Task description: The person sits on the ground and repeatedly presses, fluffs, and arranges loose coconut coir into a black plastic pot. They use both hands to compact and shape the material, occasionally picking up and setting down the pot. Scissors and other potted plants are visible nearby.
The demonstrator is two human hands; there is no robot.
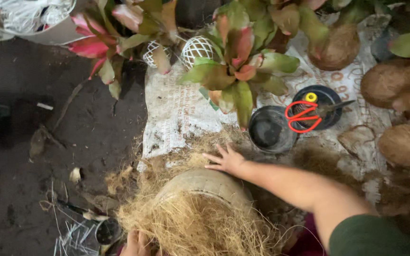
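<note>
Her right hand [226, 161] lies spread open on loose fibre [191, 223] beside a sack [176, 114], while the left hand [136, 244], half hidden, grips that fibre.

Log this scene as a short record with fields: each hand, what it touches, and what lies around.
right hand: open, fingers spread, resting on loose coconut fibre by the rim of a round basket
left hand: only partly in view at the bottom edge, in the fibre; grip cannot be told
beyond the hand: black pot, red-handled scissors lying across a second black pot
plants: red-green bromeliad
surface: white sack on dark soil
</note>
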